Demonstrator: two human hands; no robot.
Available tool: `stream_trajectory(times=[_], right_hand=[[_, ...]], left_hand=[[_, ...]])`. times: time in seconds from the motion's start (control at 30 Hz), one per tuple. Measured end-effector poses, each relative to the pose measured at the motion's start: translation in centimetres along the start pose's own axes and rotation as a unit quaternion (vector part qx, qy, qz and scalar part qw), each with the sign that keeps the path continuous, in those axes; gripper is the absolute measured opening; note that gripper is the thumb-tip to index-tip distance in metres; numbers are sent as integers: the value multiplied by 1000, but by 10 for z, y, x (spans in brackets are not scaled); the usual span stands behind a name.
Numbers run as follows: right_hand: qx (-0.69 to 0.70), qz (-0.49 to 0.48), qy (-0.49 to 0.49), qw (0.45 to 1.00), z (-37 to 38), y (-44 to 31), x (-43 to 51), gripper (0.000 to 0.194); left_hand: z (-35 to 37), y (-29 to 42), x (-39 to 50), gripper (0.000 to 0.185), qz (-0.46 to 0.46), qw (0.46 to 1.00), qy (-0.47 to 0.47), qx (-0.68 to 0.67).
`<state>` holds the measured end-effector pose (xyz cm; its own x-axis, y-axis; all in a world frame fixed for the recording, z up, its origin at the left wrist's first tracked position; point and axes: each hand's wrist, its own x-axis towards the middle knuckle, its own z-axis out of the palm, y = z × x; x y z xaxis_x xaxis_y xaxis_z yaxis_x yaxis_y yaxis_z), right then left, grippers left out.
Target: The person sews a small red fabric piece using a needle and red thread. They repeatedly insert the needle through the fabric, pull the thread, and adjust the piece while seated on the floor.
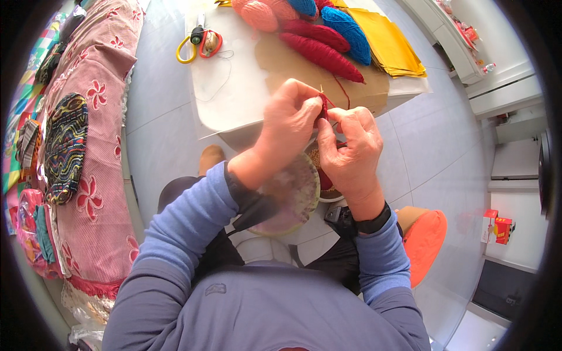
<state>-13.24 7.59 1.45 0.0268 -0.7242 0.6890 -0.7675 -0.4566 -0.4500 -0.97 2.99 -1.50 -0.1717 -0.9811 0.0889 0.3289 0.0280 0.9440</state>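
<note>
Near the front edge of a white table (232, 98), my left hand (292, 116) pinches a small piece of dark red knitting (324, 105), with a thin needle tip showing above it. My right hand (353, 138) grips the other side of the same piece with thumb and forefinger. A strand of red yarn (346, 91) runs from the work up towards red yarn skeins (325, 55) on the table. Below my hands stands a bowl (330, 195), partly covered by my right hand, with something red inside. The full length of the needles is hidden by my fingers.
Scissors with red and yellow handles (186, 52), pink yarn balls (259, 15), a blue skein (349, 33) and yellow sheets (388, 41) lie on the table. A round floral-patterned stool (290, 206) stands between my legs. At left is a seat with pink patterned cloth (101, 149) and a dark multicoloured knitted item (66, 149).
</note>
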Motion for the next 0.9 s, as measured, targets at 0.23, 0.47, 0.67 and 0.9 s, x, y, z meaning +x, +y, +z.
stream_trajectory(times=[0.23,0.47,0.67,0.9], right_hand=[[-52,-19,5,998,0,0,1,18],[-83,-30,-4,996,-2,2,-2,13],[-65,-21,-9,998,-3,3,-3,13],[-1,18,-9,1000,-6,12,-5,12]], left_hand=[[4,-4,3,6,40,999,11,-13],[8,3,-2,15,13,998,12,-56],[7,5,-1,15,14,1000,-1,-27],[2,8,0,11,10,998,-28,62]])
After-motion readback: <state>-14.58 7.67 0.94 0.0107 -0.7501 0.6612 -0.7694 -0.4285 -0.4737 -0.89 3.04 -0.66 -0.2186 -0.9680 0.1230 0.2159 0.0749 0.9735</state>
